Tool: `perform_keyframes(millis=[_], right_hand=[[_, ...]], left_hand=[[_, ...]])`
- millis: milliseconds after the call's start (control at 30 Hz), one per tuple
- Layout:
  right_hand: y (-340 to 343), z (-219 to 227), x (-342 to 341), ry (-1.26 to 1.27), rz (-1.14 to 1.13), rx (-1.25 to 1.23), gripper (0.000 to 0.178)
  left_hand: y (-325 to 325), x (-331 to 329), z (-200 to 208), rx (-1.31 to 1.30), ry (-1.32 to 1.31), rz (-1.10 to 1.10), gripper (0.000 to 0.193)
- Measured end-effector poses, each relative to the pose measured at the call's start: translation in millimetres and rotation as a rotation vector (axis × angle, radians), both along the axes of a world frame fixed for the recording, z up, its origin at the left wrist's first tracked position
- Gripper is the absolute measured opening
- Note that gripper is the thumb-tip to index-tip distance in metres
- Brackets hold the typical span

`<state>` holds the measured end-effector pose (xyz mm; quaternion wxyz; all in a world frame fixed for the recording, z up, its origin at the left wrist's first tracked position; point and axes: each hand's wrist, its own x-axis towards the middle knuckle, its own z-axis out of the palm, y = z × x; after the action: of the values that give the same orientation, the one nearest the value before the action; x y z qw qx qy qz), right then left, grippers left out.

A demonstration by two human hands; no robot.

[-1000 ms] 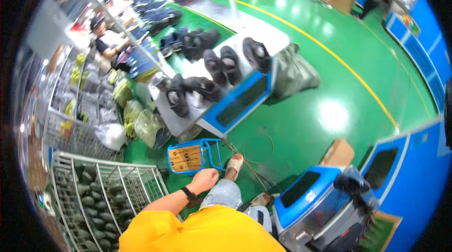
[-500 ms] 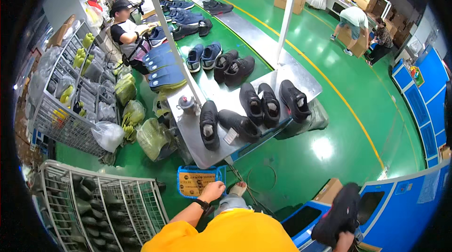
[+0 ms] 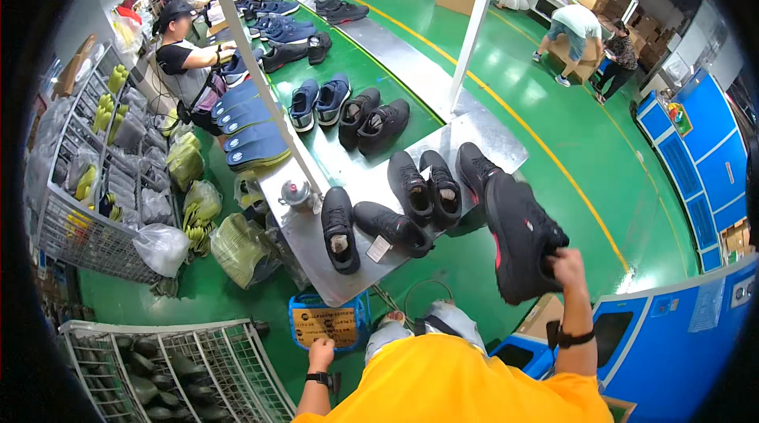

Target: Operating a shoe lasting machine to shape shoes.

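Carrying one black sneaker [image 3: 518, 233], our right hand [image 3: 568, 266] is now up beside the desk [image 3: 340, 287]. Half a second ago the shoe was down low on our right, in front of the blue machine [image 3: 526, 353]. Now it hangs in the air, sole turned to the left, near the five black sneakers [image 3: 338, 229] on the desk. So the work in hand is this one shoe, and it is off the desk for now.

Our right hand is bent tight around the ankle end. Some fingertips go out of sight there, so we can't tell how deep they reach. Our left hand [image 3: 322, 353] is low, by the blue stool [image 3: 330, 326], with its fingers curled in. We see nothing in it, but its palm is hidden, and we can't tell if it touches the stool.

The held shoe covers part of the sneaker behind it, and we can't tell if they touch. The machine is partly behind our arm. At the bottom left, the wire rack [image 3: 229, 360] is cut off, and the dark shapes inside are hard to make out.
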<state>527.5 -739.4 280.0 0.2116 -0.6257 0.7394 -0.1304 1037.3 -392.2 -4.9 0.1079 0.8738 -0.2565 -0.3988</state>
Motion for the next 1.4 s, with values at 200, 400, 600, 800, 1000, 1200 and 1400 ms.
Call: perform_keyframes(millis=[200,400,600,800,1000,1200,1400], right_hand=[[-167.7,-36.9,-49.4,0.290,0.114,-0.275,0.024],[-303.3,-81.7,-50.1,0.539,0.049,-0.235,0.022],[-375.4,-208.0,-54.8,0.415,0.277,-0.153,0.020],[-392.6,-207.9,-6.6,0.300,0.545,-0.112,0.022],[-403.0,-195.5,26.2,0.342,0.370,0.084,0.023],[-380.9,-206.1,13.0,0.367,0.343,0.100,0.029],[-299.8,-184.1,-3.3,-0.073,0.083,-0.478,0.029]], left_hand=[[-35.9,-62.3,38.2,-0.219,0.014,0.059,0.035],[-137.9,-146.6,99.4,-0.493,-0.182,0.005,0.025],[-263.6,-219.7,133.2,-0.820,-0.254,-0.310,0.033],[-345.0,-248.0,148.6,-0.554,-0.476,-0.497,0.064],[-354.2,-231.3,101.8,-0.366,-0.628,-0.491,0.038],[-331.9,-207.4,92.5,-0.453,-0.646,-0.439,0.032],[-306.0,-177.5,81.2,-0.563,-0.562,-0.505,0.028]])
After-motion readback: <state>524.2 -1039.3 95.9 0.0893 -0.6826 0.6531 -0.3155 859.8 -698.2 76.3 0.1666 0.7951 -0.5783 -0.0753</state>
